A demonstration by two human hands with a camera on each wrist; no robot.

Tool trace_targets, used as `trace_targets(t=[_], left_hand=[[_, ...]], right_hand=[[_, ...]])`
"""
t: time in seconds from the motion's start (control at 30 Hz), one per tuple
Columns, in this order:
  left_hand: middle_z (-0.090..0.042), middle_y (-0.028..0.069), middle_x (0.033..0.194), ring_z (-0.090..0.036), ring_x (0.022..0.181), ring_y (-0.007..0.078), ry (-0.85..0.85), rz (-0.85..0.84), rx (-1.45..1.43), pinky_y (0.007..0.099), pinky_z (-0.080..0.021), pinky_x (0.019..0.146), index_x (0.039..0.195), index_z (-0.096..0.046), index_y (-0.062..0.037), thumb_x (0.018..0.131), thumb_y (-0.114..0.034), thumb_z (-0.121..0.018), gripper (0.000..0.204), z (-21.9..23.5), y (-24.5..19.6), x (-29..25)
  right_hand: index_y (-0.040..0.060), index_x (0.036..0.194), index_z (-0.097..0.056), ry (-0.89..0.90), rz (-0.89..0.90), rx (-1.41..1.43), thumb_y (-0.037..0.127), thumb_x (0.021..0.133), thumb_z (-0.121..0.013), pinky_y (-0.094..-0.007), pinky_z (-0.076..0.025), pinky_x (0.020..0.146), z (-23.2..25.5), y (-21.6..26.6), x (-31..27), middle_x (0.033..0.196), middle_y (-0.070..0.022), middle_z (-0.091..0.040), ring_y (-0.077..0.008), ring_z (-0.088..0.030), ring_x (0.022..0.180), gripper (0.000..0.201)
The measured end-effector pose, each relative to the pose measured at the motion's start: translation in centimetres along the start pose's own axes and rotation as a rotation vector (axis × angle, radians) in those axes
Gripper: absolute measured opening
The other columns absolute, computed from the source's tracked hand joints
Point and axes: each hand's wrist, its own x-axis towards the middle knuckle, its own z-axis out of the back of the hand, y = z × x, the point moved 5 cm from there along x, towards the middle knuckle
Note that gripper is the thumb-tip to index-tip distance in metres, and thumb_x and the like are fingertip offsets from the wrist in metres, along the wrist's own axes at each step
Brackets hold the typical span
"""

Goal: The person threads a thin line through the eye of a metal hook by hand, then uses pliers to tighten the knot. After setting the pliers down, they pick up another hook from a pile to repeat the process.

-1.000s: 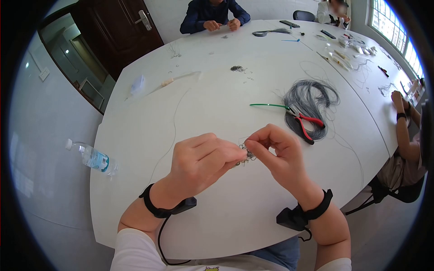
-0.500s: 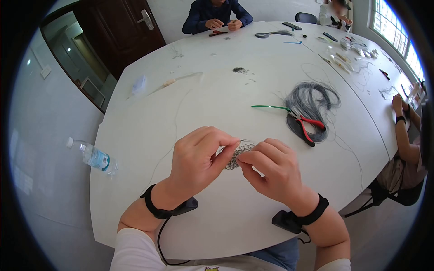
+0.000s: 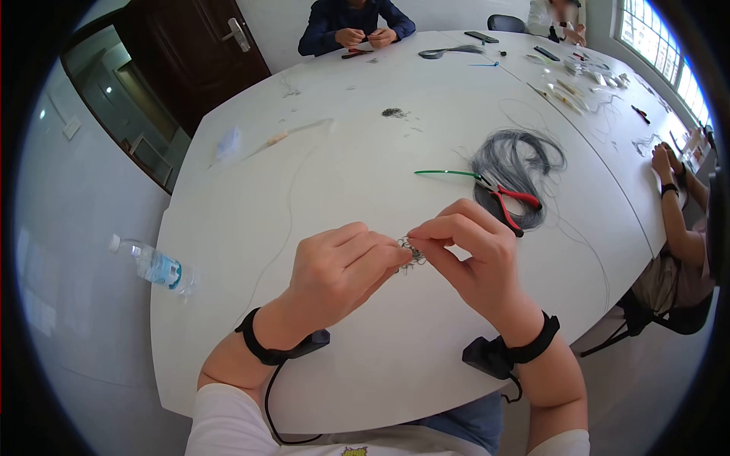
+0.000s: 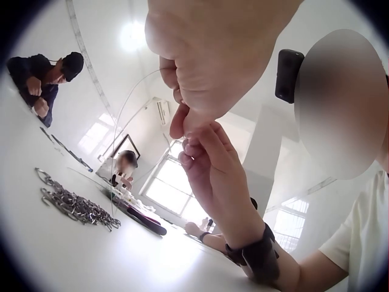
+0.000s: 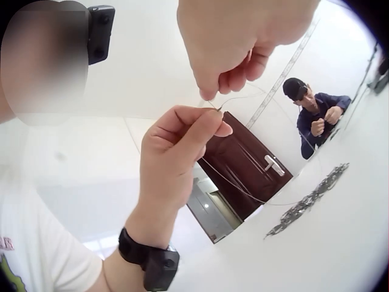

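My left hand (image 3: 338, 262) pinches a small dark hook (image 5: 219, 109) between thumb and forefinger, its tip just showing. A thin clear line (image 5: 234, 182) loops from the fingertips down toward the table. Close in front, my right hand (image 3: 475, 254) has thumb and forefinger pinched on the line, fingertips almost meeting the left ones. Below both hands a heap of small metal hooks (image 4: 76, 207) lies on the white table, partly hidden by the fingers in the head view.
Red-handled pliers (image 3: 506, 201) lie on a hank of grey strands (image 3: 525, 156), beside a green tie (image 3: 445, 172). A water bottle (image 3: 157, 266) is at left. A smaller dark heap (image 3: 394, 112) sits farther back. Other people sit around the table (image 3: 357, 182).
Half a second ago my right hand dipped over the hooks; it has since risen back to the left fingertips. The left hand has turned, its fingertips now close to the right ones.
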Motion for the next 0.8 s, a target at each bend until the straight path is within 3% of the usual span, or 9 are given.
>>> trace_targets(t=[0.4, 0.57, 0.67, 0.73, 0.77, 0.8], left_hand=[[-0.069, 0.0011, 0.078, -0.051, 0.054, 0.0132, -0.129, -0.050, -0.065, 0.0239, -0.039, 0.046, 0.088, -0.068, -0.0080, 0.073, -0.001, -0.083, 0.022, 0.4, 0.1, -0.2], [-0.069, 0.0006, 0.077, -0.050, 0.053, 0.0121, -0.134, -0.044, -0.079, 0.0236, -0.038, 0.045, 0.088, -0.068, -0.0077, 0.074, 0.000, -0.082, 0.021, 0.4, 0.3, -0.2], [-0.066, 0.0019, 0.074, -0.055, 0.056, 0.0146, -0.123, 0.045, -0.133, 0.0244, -0.044, 0.047, 0.088, -0.068, -0.0075, 0.074, 0.002, -0.079, 0.020, 0.7, 0.5, -0.2], [-0.065, 0.0009, 0.072, -0.051, 0.053, 0.0094, -0.102, 0.279, -0.246, 0.0231, -0.039, 0.046, 0.086, -0.066, -0.0068, 0.078, 0.001, -0.076, 0.015, 0.7, 1.6, -0.4], [-0.065, 0.0009, 0.072, -0.051, 0.053, 0.0094, -0.103, 0.279, -0.245, 0.0231, -0.039, 0.046, 0.086, -0.066, -0.0068, 0.078, 0.001, -0.076, 0.015, 0.7, 1.6, -0.5], [-0.065, -0.0001, 0.071, -0.049, 0.053, 0.0063, -0.108, 0.399, -0.319, 0.0224, -0.038, 0.046, 0.085, -0.065, -0.0063, 0.081, -0.001, -0.075, 0.011, 0.6, 2.3, -0.8]], right_hand=[[-0.0012, 0.090, -0.069, 0.092, -0.488, 0.522, 0.008, 0.089, -0.070, -0.0213, -0.045, 0.060, -2.1, -3.2, -1.4, 0.077, -0.0011, -0.068, -0.0036, -0.054, 0.066, 0.009], [-0.0013, 0.088, -0.069, 0.147, -0.556, 0.566, 0.008, 0.089, -0.070, -0.0211, -0.044, 0.060, -2.4, -3.2, -1.6, 0.075, -0.0005, -0.067, -0.0032, -0.053, 0.065, 0.010], [-0.0008, 0.088, -0.069, 0.159, -0.526, 0.515, 0.008, 0.089, -0.070, -0.0210, -0.044, 0.060, -2.1, -2.9, -1.5, 0.075, -0.0006, -0.066, -0.0035, -0.053, 0.064, 0.009], [-0.0001, 0.088, -0.069, 0.165, -0.498, 0.464, 0.007, 0.088, -0.070, -0.0211, -0.044, 0.060, -2.0, -2.4, -1.3, 0.075, -0.0008, -0.066, -0.0040, -0.053, 0.063, 0.008], [0.0010, 0.086, -0.069, 0.146, -0.420, 0.372, 0.006, 0.087, -0.071, -0.0224, -0.044, 0.058, -1.8, -1.8, -1.1, 0.074, -0.0014, -0.065, -0.0059, -0.054, 0.062, 0.006], [0.0022, 0.085, -0.069, 0.127, -0.341, 0.280, 0.005, 0.085, -0.072, -0.0237, -0.045, 0.057, -1.7, -1.3, -1.0, 0.073, -0.0020, -0.064, -0.0078, -0.056, 0.061, 0.004]])
